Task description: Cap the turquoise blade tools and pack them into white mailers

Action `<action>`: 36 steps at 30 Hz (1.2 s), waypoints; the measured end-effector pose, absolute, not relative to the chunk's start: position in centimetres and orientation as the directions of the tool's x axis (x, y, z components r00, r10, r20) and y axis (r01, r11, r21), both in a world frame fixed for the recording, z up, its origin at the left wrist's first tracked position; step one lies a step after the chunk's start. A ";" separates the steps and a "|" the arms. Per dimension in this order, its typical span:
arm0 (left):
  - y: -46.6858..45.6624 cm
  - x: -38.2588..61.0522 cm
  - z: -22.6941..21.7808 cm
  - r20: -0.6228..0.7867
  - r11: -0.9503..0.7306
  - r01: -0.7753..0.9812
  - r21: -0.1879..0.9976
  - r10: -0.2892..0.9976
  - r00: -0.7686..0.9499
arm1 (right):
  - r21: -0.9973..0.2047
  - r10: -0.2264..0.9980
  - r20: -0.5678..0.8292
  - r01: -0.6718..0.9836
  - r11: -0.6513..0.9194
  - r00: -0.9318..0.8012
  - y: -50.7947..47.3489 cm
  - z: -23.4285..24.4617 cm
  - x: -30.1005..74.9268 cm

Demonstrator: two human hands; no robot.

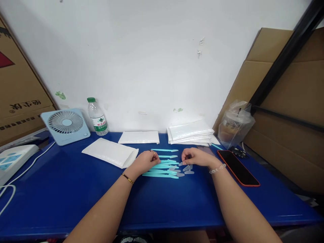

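Several slim turquoise sticks, shaped like eyebrow razors (162, 175), lie side by side on the blue table (162, 206). My left hand (147, 161) is closed, with its fingertips on the handle end of one razor in the middle of the group. Opposite it, my right hand (194, 157) pinches a small clear plastic cap (180, 164) close to that razor's tip. More translucent caps (189, 172) are scattered below my right fingers and around the razor tips. Two razors lie apart, just beyond the group. My fingers partly hide what they grip.
An open white padded envelope (108, 152) lies left; another envelope (138, 137) and a stack of envelopes (191, 131) are by the wall. A fan (66, 126), a water bottle (98, 118) and a power strip (17, 160) stand left; a phone (238, 168) and bagged drink (234, 126) are right.
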State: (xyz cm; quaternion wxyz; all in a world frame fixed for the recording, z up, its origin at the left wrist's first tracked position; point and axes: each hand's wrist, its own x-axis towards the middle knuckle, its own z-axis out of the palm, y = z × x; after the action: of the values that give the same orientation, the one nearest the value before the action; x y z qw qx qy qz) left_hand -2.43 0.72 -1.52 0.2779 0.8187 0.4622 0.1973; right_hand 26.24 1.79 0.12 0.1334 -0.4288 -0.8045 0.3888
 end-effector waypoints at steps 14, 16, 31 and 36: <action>1.0 -2.7 -1.2 0.100 -0.334 0.615 0.715 0.918 0.383 | -0.895 0.918 0.150 0.344 0.284 -0.366 1.6 0.2 25.3; 1.0 -2.8 -1.2 0.092 -0.324 0.583 0.745 0.916 0.390 | -0.907 0.928 0.198 0.299 0.296 -0.317 1.7 0.1 25.0; 1.1 -2.9 -1.1 0.040 -0.295 0.562 0.772 0.906 0.421 | -0.806 0.903 0.334 0.416 0.422 -0.270 1.1 0.4 23.3; 1.1 -2.8 -1.1 0.040 -0.304 0.562 0.769 0.901 0.432 | -0.782 0.893 0.324 0.443 0.438 -0.311 1.0 0.0 22.9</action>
State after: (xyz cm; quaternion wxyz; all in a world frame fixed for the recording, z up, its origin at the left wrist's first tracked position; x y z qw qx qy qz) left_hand -2.80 1.09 -1.08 0.3501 0.7703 0.4750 0.2419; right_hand 22.87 1.04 0.00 0.3855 -0.4425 -0.7552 0.2918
